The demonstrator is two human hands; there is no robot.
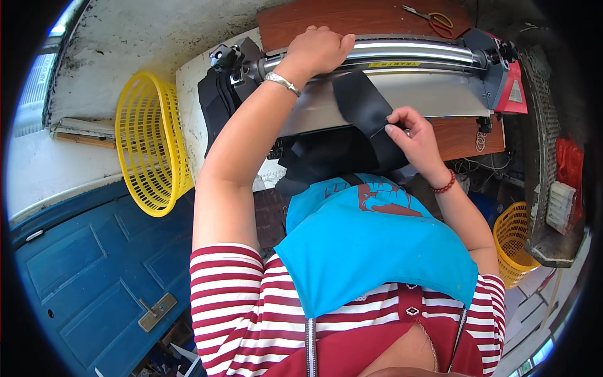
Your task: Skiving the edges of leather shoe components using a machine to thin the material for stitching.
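My right hand (pixel 411 137) pinches the edge of a black flexible sheet piece (pixel 361 97) between thumb and fingers. The far part of this piece lies over the metal feed plate (pixel 311 107) of a roller machine. My left hand (pixel 321 50) reaches across the left end of the shiny metal roller (pixel 408 51), its thumb apart. The back of that hand hides its fingertips, so I cannot see whether it holds anything. More black sheet pieces (pixel 320 151) lie in a dark heap against my blue apron (pixel 370 245), below the plate.
Scissors (pixel 433 19) with orange and yellow handles lie on the brown board behind the machine. A yellow basket (pixel 147 144) stands at left, another yellow basket (pixel 512 245) at lower right. A dark ledge (pixel 546 188) bounds the right side; a blue door (pixel 94 270) is at lower left.
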